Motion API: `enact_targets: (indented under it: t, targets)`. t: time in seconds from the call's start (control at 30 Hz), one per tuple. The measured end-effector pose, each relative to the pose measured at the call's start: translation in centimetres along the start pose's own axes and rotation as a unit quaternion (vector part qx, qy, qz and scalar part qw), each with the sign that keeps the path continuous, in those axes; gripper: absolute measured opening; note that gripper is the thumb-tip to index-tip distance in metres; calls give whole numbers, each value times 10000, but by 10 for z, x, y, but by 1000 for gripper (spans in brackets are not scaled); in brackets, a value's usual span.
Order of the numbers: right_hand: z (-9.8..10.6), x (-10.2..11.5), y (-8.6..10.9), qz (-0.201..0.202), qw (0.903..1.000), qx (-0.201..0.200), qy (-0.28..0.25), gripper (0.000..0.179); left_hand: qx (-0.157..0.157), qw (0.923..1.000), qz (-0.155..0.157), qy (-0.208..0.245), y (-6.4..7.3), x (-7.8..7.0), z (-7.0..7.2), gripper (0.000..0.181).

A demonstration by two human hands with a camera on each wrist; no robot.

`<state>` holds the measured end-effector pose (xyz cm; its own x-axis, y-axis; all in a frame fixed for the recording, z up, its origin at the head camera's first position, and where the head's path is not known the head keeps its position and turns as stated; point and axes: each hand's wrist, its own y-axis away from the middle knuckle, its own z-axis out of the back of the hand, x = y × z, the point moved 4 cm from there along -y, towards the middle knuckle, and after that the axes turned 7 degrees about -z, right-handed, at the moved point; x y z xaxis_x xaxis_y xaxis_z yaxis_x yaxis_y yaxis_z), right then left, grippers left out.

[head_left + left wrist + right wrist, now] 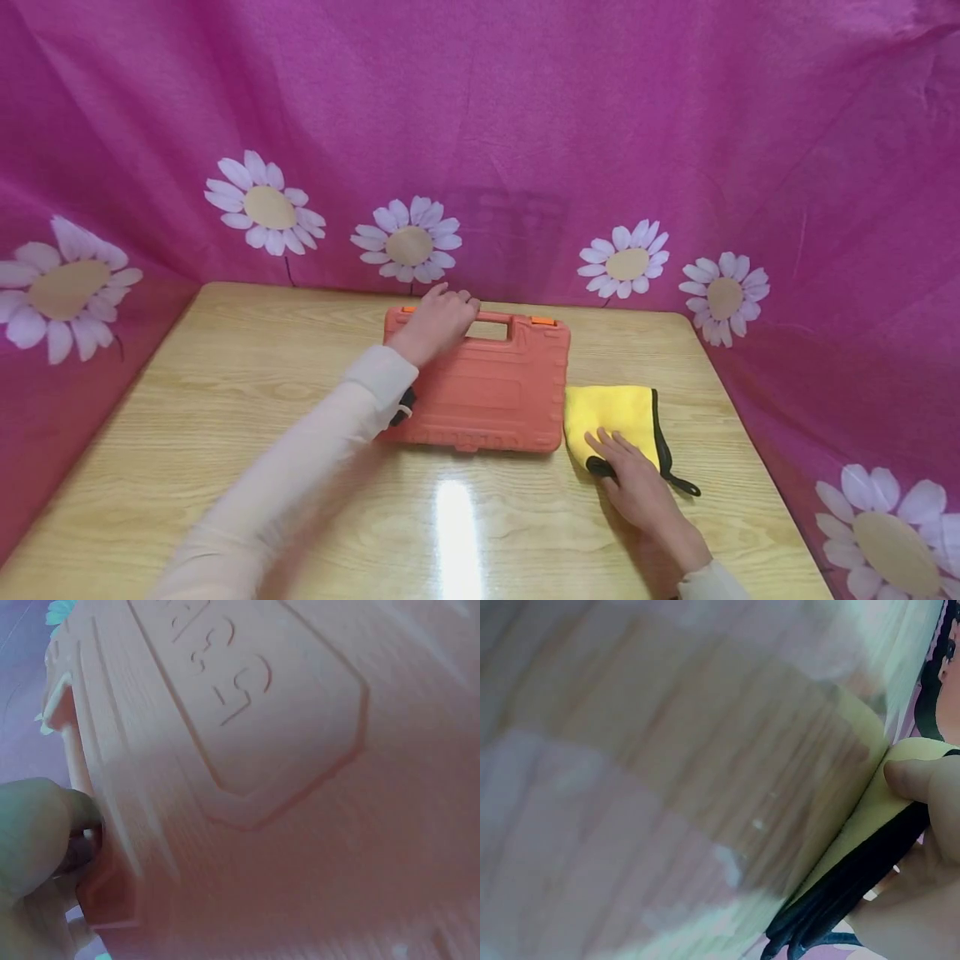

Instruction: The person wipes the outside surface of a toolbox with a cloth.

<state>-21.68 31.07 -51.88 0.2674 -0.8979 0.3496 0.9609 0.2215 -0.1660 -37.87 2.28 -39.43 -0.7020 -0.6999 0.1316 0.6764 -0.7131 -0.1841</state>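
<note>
An orange-red plastic tool case (480, 383) is near the middle of the table, its handle side facing the back curtain. My left hand (438, 321) grips it at the left part of the handle. In the left wrist view, curled fingers (49, 832) wrap the handle beside the case's embossed face (247, 735). To the right of the case is a folded yellow cloth (615, 408) with black trim and a hanging loop. My right hand (633, 483) holds its near edge; in the right wrist view the black trim (855, 870) lies between the digits.
The light wood table (262, 400) carries a bright light reflection near its front. A magenta curtain (510, 125) with printed daisies closes off the back and both sides. Two orange latches (543, 321) sit on the case's far edge.
</note>
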Motion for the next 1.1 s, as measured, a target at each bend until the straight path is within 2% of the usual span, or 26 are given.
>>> enact_targets:
  t: [0.1, 0.2, 0.37, 0.5, 0.6, 0.7, 0.83, 1.1]
  targets:
    - [-1, 0, -1, -48, 10000, 77, -2, 56, -21, 9999, 66, -79, 3, 3, 7, 25]
    - [-2, -1, -1, -84, 9999, 140, 18, 57, -238, 9996, 71, -128, 7, 6, 12, 19]
    - [-1, 0, -3, -80, 9998, 156, 35, 59, -870, 9959, -39, -245, 11, 11, 19, 15]
    - [-2, 1, -3, -72, 9999, 148, 32, 60, -1458, 9883, -91, -438, 13, 14, 25, 12]
    - [-3, 1, -3, -72, 9999, 143, 16, 59, -1742, 9835, -72, -483, 16, 15, 28, 10]
    - [-3, 1, -2, -44, 9999, 122, -7, 59, -1771, 9833, -72, -424, 19, 15, 30, 11]
    - [-3, 1, -2, 16, 10000, 51, -9, 59, -1658, 9858, -157, -224, 23, 13, 33, 15]
    - [-1, 0, -1, 2, 10000, 21, 18, 57, -980, 9947, -325, -29, 33, 1, 45, 25]
